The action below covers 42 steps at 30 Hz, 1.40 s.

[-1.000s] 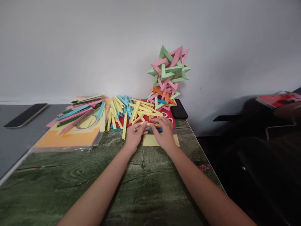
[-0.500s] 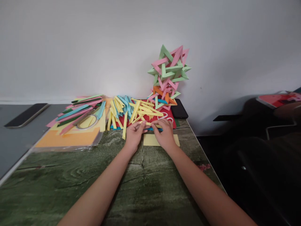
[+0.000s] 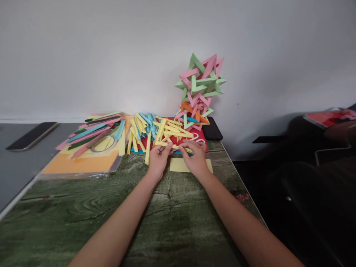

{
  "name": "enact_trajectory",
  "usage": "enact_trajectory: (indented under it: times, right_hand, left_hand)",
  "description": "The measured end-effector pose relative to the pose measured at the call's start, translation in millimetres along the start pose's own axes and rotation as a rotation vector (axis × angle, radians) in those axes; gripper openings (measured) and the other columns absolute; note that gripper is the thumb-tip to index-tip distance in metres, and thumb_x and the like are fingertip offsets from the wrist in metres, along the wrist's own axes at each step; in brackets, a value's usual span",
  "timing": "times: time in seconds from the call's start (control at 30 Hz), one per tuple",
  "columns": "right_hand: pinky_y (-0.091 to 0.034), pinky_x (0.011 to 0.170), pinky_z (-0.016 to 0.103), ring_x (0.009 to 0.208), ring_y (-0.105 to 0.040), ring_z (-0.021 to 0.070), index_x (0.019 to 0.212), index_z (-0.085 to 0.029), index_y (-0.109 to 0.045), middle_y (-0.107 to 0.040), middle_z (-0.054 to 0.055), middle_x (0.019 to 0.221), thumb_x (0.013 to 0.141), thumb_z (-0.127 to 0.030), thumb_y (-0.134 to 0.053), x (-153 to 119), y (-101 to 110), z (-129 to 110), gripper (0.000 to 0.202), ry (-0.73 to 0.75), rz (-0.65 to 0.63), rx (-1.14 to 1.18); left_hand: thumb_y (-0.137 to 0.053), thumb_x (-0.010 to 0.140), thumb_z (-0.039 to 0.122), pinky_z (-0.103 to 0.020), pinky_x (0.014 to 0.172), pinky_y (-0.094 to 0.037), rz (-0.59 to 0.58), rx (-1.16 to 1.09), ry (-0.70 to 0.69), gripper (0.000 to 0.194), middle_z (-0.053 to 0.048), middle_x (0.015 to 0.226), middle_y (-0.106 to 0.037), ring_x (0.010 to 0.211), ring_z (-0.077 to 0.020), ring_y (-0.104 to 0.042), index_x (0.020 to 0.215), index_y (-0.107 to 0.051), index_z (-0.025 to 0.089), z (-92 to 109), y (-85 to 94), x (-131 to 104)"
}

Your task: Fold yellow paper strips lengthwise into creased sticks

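Observation:
A narrow folded yellow paper strip (image 3: 175, 147) is pinched between my two hands, above the near edge of a red sheet. My left hand (image 3: 158, 159) grips its left part with thumb and fingers. My right hand (image 3: 195, 157) holds its right part the same way. Under my right hand lies a flat pale yellow paper rectangle (image 3: 179, 165), partly covered. Just beyond my hands is a pile of folded yellow strips (image 3: 174, 129), with blue strips (image 3: 150, 122) to its left.
Folded star shapes (image 3: 204, 81) stand at the back right beside a black phone (image 3: 213, 129). Coloured strips, scissors (image 3: 103, 145) and orange paper (image 3: 80, 162) lie at the left. Another phone (image 3: 32, 136) is farther left. A person's hand (image 3: 340, 131) shows far right.
Both hands stay almost in place. The strip between them has shifted slightly, and my left fingers have curled in a little.

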State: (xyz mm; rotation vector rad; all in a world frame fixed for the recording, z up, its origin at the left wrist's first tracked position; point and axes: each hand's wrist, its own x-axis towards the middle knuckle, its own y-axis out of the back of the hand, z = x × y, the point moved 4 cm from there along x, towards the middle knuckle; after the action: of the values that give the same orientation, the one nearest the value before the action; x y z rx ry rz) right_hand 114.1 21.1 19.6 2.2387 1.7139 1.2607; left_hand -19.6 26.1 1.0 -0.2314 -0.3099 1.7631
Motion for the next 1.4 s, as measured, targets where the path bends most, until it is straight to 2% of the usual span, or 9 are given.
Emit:
enact_trajectory:
  times: [0.2, 0.4, 0.57, 0.63, 0.77, 0.97, 1.13, 1.23, 1.4]
  right_hand:
    - [-0.031, 0.082, 0.036, 0.078, -0.056, 0.0175, 0.067, -0.021, -0.059, -0.065, 0.000, 0.076, 0.073, -0.031, -0.055, 2.4, -0.4, 7.3, 0.012, -0.115, -0.053, 0.123]
    - [-0.038, 0.079, 0.034, 0.076, -0.056, 0.0176, 0.068, -0.020, -0.059, -0.064, 0.002, 0.074, 0.073, -0.029, -0.054, 3.0, -1.0, 7.0, 0.011, -0.112, -0.074, 0.230]
    - [-0.042, 0.074, 0.030, 0.075, -0.057, 0.0168, 0.072, -0.019, -0.059, -0.063, 0.002, 0.074, 0.074, -0.032, -0.052, 2.2, -5.6, 9.6, 0.015, -0.145, -0.153, 0.358]
    - [-0.043, 0.072, 0.029, 0.073, -0.057, 0.0161, 0.071, -0.019, -0.059, -0.063, 0.002, 0.073, 0.074, -0.031, -0.052, 2.1, -6.6, 11.4, 0.015, -0.158, -0.165, 0.393]
    - [-0.044, 0.070, 0.028, 0.071, -0.057, 0.0158, 0.070, -0.018, -0.060, -0.063, 0.002, 0.072, 0.072, -0.030, -0.054, 2.2, -6.3, 12.9, 0.014, -0.177, -0.145, 0.431]
    - [-0.044, 0.066, 0.028, 0.067, -0.056, 0.0150, 0.070, -0.018, -0.060, -0.061, 0.001, 0.067, 0.072, -0.034, -0.055, 3.2, -7.8, 14.8, 0.017, -0.205, -0.140, 0.468]
    - [-0.044, 0.061, 0.027, 0.063, -0.055, 0.0141, 0.067, -0.018, -0.059, -0.060, 0.001, 0.064, 0.072, -0.033, -0.055, 3.4, -9.2, 14.9, 0.016, -0.191, -0.157, 0.481]
    - [-0.044, 0.060, 0.027, 0.063, -0.055, 0.0141, 0.068, -0.019, -0.059, -0.061, 0.001, 0.065, 0.072, -0.035, -0.055, 2.8, -9.5, 12.7, 0.017, -0.186, -0.171, 0.501]
    - [-0.042, 0.060, 0.026, 0.067, -0.055, 0.0146, 0.074, -0.019, -0.060, -0.062, 0.003, 0.073, 0.071, -0.032, -0.057, 3.3, -2.7, 11.5, 0.014, -0.195, -0.075, 0.409]
  left_hand:
    - [-0.065, 0.064, 0.035, -0.025, 0.064, -0.050, 0.083, -0.004, -0.020, 0.030, -0.004, 0.063, -0.066, 0.061, -0.0129, -0.063, 0.082, -0.062, 0.011, 0.7, 4.3, 0.1]
    - [-0.066, 0.063, 0.037, -0.027, 0.066, -0.051, -0.048, 0.067, 0.068, 0.031, -0.007, 0.069, -0.068, 0.066, -0.0159, -0.064, 0.079, -0.064, 0.010, -0.5, -1.1, -1.8]
    - [-0.063, 0.065, 0.040, -0.028, 0.066, -0.051, 0.054, 0.043, 0.036, 0.033, -0.007, 0.067, -0.068, 0.065, -0.0160, -0.065, 0.079, -0.064, 0.010, 0.3, 3.6, -0.5]
    - [-0.064, 0.064, 0.039, -0.028, 0.066, -0.051, 0.029, 0.042, 0.041, 0.033, -0.007, 0.068, -0.068, 0.066, -0.0160, -0.065, 0.081, -0.064, 0.011, 0.0, 2.8, -0.5]
    - [-0.068, 0.060, 0.035, -0.027, 0.065, -0.050, -0.092, 0.088, 0.077, 0.033, -0.008, 0.073, -0.069, 0.068, -0.0171, -0.065, 0.082, -0.064, 0.010, -1.3, -2.1, -2.1]
    - [-0.065, 0.064, 0.036, -0.025, 0.061, -0.050, -0.045, 0.078, 0.064, 0.032, -0.009, 0.073, -0.069, 0.068, -0.0166, -0.064, 0.083, -0.064, 0.010, -0.3, 0.0, -0.9]
    - [-0.067, 0.062, 0.033, -0.023, 0.061, -0.048, -0.136, 0.102, 0.050, 0.031, -0.006, 0.076, -0.068, 0.069, -0.0149, -0.063, 0.085, -0.064, 0.013, 0.4, -4.1, -2.6]
    - [-0.067, 0.062, 0.033, -0.022, 0.059, -0.048, -0.151, 0.131, 0.044, 0.028, -0.006, 0.074, -0.068, 0.067, -0.0142, -0.062, 0.082, -0.065, 0.014, 0.6, -4.6, -3.1]
    - [-0.065, 0.063, 0.036, -0.023, 0.059, -0.047, -0.145, 0.117, 0.048, 0.030, -0.005, 0.072, -0.068, 0.065, -0.0136, -0.062, 0.084, -0.063, 0.014, 1.1, -3.5, -1.9]
